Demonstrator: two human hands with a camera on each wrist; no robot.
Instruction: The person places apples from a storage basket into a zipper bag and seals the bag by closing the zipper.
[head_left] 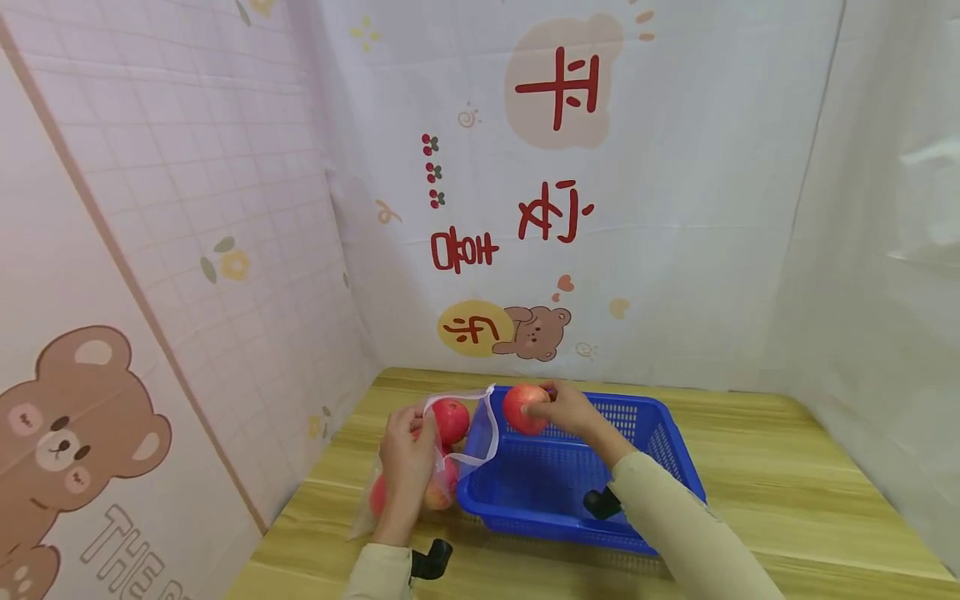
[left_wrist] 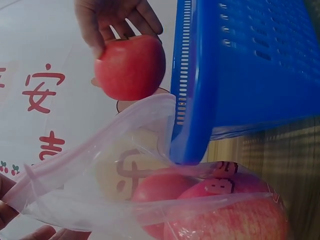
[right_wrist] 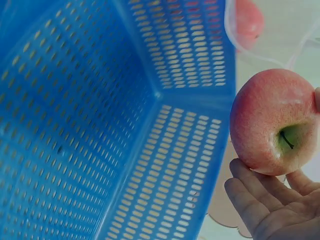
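My right hand holds a red apple above the back left part of a blue plastic basket. In the right wrist view the apple's stem end faces the camera, with the fingers below it. My left hand grips the edge of a clear zip bag whose mouth hangs open towards the basket. Several red apples lie inside this bag, partly hidden behind the hand and wrist. In the left wrist view, the held apple is just beyond the bag's mouth.
The basket's perforated walls show no fruit inside. It stands on a wood-grain table, with the bag at its left side. White printed cloth hangs behind and at both sides. Black camera mounts sit on the wrists.
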